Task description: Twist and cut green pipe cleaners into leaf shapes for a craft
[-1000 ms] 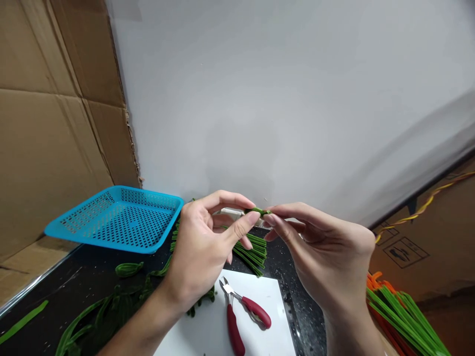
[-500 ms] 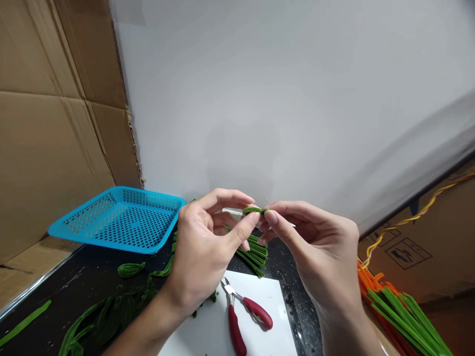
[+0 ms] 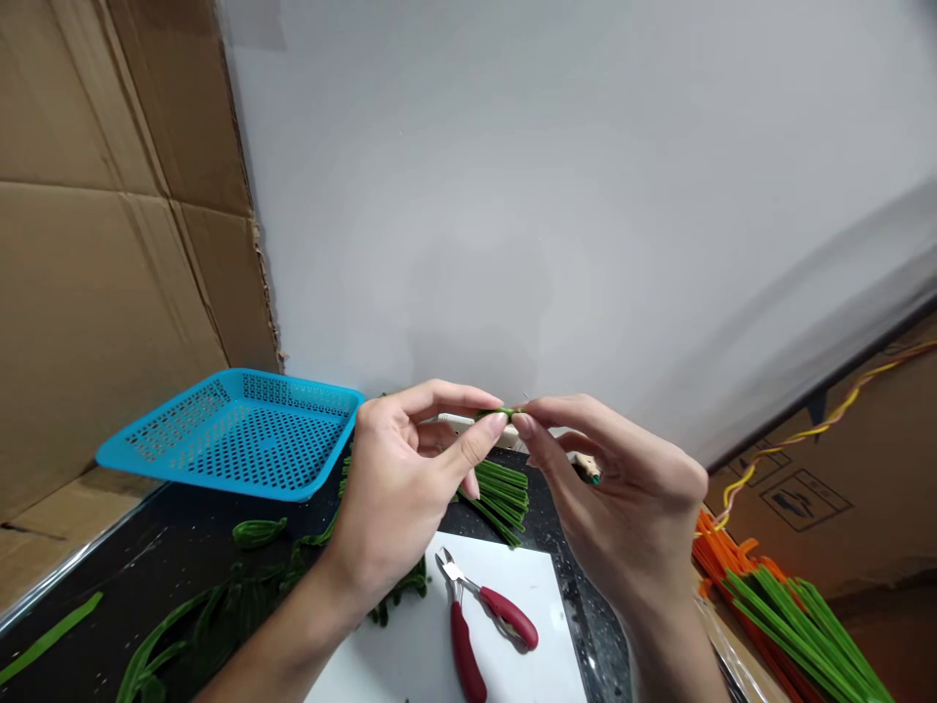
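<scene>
My left hand (image 3: 410,478) pinches a small green pipe-cleaner piece (image 3: 501,413) between thumb and forefinger. At its other end, my right hand (image 3: 622,488) grips the same piece with thumb and forefinger. Both hands are raised over the white board (image 3: 538,586), fingertips almost touching. On that board lie red-handled cutting pliers (image 3: 468,625), jaws pointing away from me. Behind my left hand a bundle of green pipe cleaners (image 3: 502,493) rests on the dark worktop, partly hidden. More bent green pieces (image 3: 226,625) are piled by my left forearm.
A blue perforated basket (image 3: 249,439) stands at the back left, beside cardboard (image 3: 109,264). One green leaf-shaped loop (image 3: 259,532) lies in front of it. Orange and bright green pipe cleaners (image 3: 797,615) sit at the right, near a twisted yellow cord (image 3: 797,430).
The green piece has turned between my fingers and now shows edge-on. My right hand's fingers have shifted, with the forefinger stretched straighter. The pliers and basket stay put.
</scene>
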Available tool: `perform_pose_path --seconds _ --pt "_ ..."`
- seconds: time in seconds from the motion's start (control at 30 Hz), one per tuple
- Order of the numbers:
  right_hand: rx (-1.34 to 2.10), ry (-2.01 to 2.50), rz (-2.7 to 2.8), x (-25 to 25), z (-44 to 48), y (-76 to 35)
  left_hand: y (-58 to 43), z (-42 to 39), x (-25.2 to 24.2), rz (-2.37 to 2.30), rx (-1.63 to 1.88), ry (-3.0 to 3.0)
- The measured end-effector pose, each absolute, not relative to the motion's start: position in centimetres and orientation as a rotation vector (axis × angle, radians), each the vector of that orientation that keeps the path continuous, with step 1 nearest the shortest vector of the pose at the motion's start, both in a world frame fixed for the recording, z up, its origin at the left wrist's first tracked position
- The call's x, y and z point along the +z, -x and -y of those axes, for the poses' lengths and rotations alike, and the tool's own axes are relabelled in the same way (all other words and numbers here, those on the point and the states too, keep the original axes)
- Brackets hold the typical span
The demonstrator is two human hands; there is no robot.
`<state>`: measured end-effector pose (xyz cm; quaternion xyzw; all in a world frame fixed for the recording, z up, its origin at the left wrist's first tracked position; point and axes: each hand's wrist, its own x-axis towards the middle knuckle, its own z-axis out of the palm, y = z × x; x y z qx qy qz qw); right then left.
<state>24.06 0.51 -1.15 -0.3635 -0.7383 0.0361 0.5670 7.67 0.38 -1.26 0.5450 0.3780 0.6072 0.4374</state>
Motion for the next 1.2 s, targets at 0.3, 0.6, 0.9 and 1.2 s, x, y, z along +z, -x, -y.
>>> perform_pose_path --seconds 0.3,0.6,0.9,1.2 --pt "-0.139 0.820 1.873 -1.3 -1.1 -24.4 -6.9 -0.4 -1.0 -1.075 1.431 -1.503" --pt "0.031 0.878 1.929 -1.5 -1.2 -24.4 -6.3 -0.6 -1.5 -1.049 1.350 -1.630" --pt "0.311 0.954 1.810 -0.9 -0.9 -24.1 -6.7 -0.6 -1.6 -1.009 1.454 -1.624" --pt "0.694 0.921 1.604 -1.3 -1.2 -23.6 -7.5 -0.5 -2.1 -1.011 1.557 -1.577"
